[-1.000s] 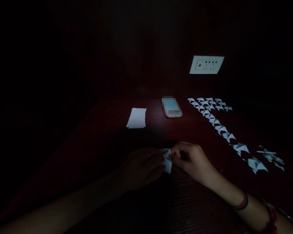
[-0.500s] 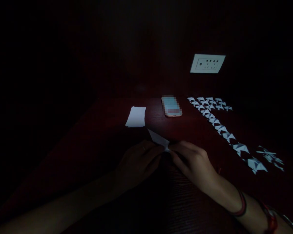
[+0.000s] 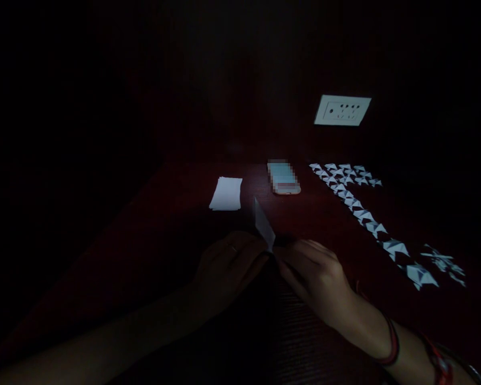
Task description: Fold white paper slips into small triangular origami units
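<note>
Between my two hands a folded piece of white paper [image 3: 264,223] stands up on edge, its point tilted away from me and to the left. The fingertips of my left hand [image 3: 232,267] pinch its lower end from the left. My right hand [image 3: 318,272], closed too, grips the same end from the other side, and the fingertips nearly meet there. Beyond the left hand lies a small stack of white paper sheets [image 3: 226,193]. Deep shadow covers much of the left hand and hides the exact finger contact.
A phone [image 3: 284,177] with a blurred screen lies past the hands. Folded white paper pieces [image 3: 363,215] run in rows along the right, beside a small heap of paper scraps [image 3: 444,261]. A white socket plate [image 3: 343,110] is on the wall behind the dark red table [image 3: 152,214].
The folded paper has swung more upright, its free point now aimed farther forward. Both hands keep their pinch with only slight movement. The whole view has shifted a little.
</note>
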The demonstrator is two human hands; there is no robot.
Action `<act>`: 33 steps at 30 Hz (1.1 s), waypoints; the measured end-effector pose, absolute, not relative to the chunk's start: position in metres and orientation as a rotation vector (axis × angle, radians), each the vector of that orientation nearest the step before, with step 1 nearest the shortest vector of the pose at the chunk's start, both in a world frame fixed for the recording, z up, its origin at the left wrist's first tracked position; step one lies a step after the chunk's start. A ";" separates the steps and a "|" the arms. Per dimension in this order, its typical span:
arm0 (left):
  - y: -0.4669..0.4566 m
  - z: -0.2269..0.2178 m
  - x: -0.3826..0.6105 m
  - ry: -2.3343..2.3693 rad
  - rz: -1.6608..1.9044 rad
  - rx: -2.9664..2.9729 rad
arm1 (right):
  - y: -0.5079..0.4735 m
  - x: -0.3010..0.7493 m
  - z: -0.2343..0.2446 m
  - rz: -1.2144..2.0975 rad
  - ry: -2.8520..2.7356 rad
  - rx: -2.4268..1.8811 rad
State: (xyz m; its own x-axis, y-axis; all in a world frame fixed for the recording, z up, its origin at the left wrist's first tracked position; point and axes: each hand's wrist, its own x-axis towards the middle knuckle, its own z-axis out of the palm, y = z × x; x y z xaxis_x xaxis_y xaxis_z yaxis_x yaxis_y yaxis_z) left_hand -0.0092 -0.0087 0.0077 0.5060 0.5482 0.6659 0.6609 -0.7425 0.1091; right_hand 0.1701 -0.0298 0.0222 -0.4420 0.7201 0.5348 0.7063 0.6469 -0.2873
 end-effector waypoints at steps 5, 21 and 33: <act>-0.009 0.005 -0.008 -1.090 -1.085 -2.655 | -0.030 0.170 0.022 0.003 -2.200 -1.083; -0.006 0.004 -0.012 -0.998 -1.107 -2.739 | -0.029 0.172 0.020 0.075 -2.123 -1.053; -0.006 0.003 -0.010 -1.044 -1.035 -2.659 | -0.026 0.169 0.019 0.207 -2.155 -1.124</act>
State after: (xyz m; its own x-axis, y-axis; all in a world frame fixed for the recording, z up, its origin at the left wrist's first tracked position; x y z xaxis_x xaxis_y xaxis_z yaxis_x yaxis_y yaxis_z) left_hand -0.0100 -0.0056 0.0033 0.5330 0.5648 0.6300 0.6352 -0.7590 0.1430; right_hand 0.1685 -0.0262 0.0193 -0.3893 0.7725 0.5017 0.6628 0.6132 -0.4298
